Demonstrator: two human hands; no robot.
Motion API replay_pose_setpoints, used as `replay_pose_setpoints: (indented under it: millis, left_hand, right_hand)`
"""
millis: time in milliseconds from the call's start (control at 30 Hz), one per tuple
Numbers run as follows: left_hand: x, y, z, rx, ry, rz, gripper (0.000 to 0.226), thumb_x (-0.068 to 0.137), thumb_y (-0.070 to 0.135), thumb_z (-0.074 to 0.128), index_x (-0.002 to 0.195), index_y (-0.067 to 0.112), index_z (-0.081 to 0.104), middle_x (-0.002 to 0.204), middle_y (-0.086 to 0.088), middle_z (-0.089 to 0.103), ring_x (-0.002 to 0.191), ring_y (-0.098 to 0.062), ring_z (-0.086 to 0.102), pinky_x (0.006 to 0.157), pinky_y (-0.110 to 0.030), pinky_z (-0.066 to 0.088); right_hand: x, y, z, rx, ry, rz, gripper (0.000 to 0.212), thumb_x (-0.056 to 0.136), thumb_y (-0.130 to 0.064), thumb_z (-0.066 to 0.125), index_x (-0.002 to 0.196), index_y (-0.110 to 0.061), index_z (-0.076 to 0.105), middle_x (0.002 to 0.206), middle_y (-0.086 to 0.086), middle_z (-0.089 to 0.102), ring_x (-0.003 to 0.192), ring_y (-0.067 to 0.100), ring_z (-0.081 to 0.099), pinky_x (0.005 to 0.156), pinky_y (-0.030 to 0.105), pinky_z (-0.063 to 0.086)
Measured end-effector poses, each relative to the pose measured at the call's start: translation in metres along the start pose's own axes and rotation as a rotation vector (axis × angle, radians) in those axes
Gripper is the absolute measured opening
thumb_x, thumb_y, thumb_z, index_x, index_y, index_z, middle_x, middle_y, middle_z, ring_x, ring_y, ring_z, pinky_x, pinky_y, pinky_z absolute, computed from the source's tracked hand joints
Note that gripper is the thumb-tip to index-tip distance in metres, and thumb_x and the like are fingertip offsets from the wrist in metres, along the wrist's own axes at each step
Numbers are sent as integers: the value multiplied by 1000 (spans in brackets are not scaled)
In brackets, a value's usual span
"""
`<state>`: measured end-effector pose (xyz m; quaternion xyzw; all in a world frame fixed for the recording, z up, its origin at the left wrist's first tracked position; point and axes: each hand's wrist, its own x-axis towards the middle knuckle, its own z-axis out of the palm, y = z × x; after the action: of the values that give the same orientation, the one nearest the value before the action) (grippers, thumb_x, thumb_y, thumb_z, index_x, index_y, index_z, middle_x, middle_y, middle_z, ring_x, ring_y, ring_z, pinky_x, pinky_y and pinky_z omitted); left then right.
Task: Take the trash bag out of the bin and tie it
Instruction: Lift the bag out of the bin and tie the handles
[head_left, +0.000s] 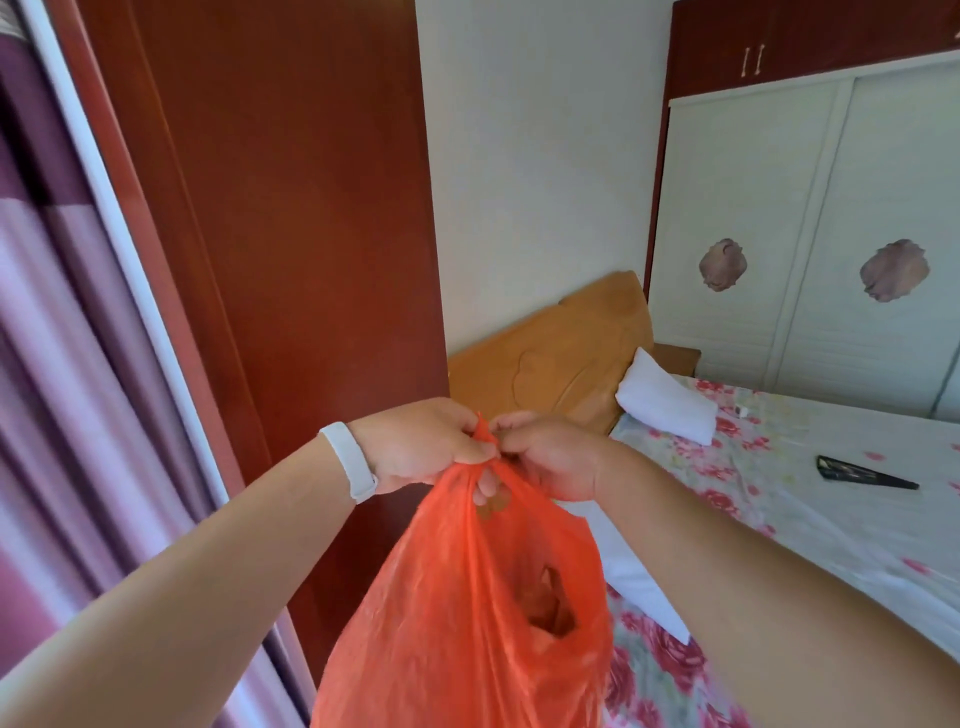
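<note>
An orange plastic trash bag hangs in the air in front of me, with dim contents showing through its thin wall. Both hands meet at its gathered top. My left hand, with a white band on the wrist, pinches one handle strip. My right hand grips the other strip, with fingers hooked through the plastic. The two handles cross between my fingers in a twist. No bin is in view.
A tall red-brown wardrobe stands right behind the bag. A bed with a floral sheet, a white pillow and a dark flat object lies to the right. Purple curtains hang on the left.
</note>
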<state>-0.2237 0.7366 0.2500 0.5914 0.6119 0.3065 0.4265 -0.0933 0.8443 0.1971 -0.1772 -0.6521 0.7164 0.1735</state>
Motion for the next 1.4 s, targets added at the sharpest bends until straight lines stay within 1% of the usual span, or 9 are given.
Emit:
replay_pose_setpoints:
  millis: [67, 167, 433, 567, 733, 933, 1133, 1233, 1400]
  left_hand:
    - [0, 1, 2, 285, 113, -16, 20, 91, 16, 52, 83, 0, 59, 72, -8, 73, 62, -19, 64, 54, -36, 44]
    - [0, 1, 10, 776, 304, 8, 21, 91, 25, 48, 81, 9, 56, 82, -9, 72, 79, -25, 63, 71, -40, 45]
    - [1, 7, 12, 949, 460, 214, 18, 90, 25, 50, 103, 12, 46, 81, -8, 69, 75, -30, 65, 68, -43, 51]
    - [5, 11, 6, 1044, 396, 152, 24, 92, 27, 46, 69, 25, 52, 81, -2, 66, 79, -24, 62, 66, -34, 44]
    - [16, 12, 0, 865, 323, 53, 31, 92, 31, 48, 76, 11, 65, 72, -10, 65, 67, -21, 58, 66, -39, 47]
    - [29, 2, 8, -141, 58, 15, 23, 92, 20, 55, 87, 2, 69, 75, -8, 66, 59, -15, 57, 60, -27, 49]
    - [39, 4, 28, -475, 71, 85, 24, 82, 26, 61, 77, 4, 64, 62, -10, 62, 48, -16, 54, 51, -26, 44]
    - [39, 8, 35, -552, 29, 110, 25, 90, 22, 54, 74, 4, 63, 60, -11, 64, 50, -19, 60, 51, -28, 50]
    - [38, 17, 44, -552, -37, 109, 31, 93, 19, 51, 101, -8, 65, 97, -28, 62, 96, -42, 59, 92, -58, 49]
  right_hand:
    - [5, -5, -4, -182, -17, 116, 12, 89, 5, 45, 86, 1, 57, 88, 32, 53, 86, 39, 49, 56, 36, 42]
    - [8, -19, -5, -385, -151, 222, 15, 84, -9, 54, 81, -3, 67, 89, 24, 48, 66, 28, 42, 48, 27, 37]
    - [15, -37, -12, -494, -330, 302, 19, 82, -11, 59, 70, -16, 72, 47, -3, 40, 40, 8, 30, 42, 22, 34]
    - [9, -37, -22, -418, -397, 262, 30, 91, -10, 40, 83, -6, 69, 52, -2, 54, 49, 11, 42, 54, 29, 40]
    - [-3, -29, -35, -275, -244, 192, 28, 84, -10, 37, 73, -7, 62, 69, 6, 50, 59, 13, 45, 60, 27, 40]
    - [-32, -26, -43, -76, -91, 62, 22, 80, -2, 40, 69, -7, 58, 69, 6, 58, 66, 16, 52, 62, 27, 42]
    - [-63, -13, -37, -585, 619, -408, 26, 79, -11, 54, 83, -35, 66, 81, -14, 67, 76, 1, 60, 72, 15, 44]
    - [-81, 9, -19, -590, 603, -492, 16, 73, -30, 51, 78, -36, 66, 71, -5, 69, 61, 11, 63, 57, 30, 52]
    - [-79, 15, -1, -221, 562, -287, 22, 84, -40, 54, 82, -32, 74, 87, -2, 77, 84, 14, 73, 72, 34, 59]
